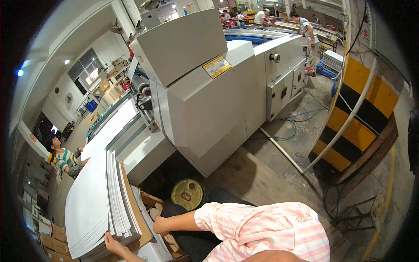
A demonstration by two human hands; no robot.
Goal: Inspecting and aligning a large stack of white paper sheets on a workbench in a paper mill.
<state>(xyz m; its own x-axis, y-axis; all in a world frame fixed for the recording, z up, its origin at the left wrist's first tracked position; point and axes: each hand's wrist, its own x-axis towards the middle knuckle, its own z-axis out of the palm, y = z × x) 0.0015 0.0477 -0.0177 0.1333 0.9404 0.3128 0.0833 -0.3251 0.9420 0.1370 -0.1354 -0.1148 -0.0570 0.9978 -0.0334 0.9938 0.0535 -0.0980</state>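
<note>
A tall stack of large white paper sheets (87, 209) stands at my left, its near edges fanned slightly apart. My left hand (115, 245) is at the near corner of the stack, with thumb and fingers closed on the edges of the sheets. A brown cardboard sheet (139, 209) stands along the stack's right side. My right hand (161, 225) hangs low beside the stack, close to a wooden frame (151, 199). Its fingers are mostly hidden, and I cannot make out whether they hold anything.
A big grey-white machine (209, 109) rises ahead, with a feed table (115, 120) on its left. A round yellow-green lid (187, 194) sits by my knees. A person (65, 159) in a striped top is beyond the stack. Right stands a black-and-yellow striped block (349, 118) with a pale pipe.
</note>
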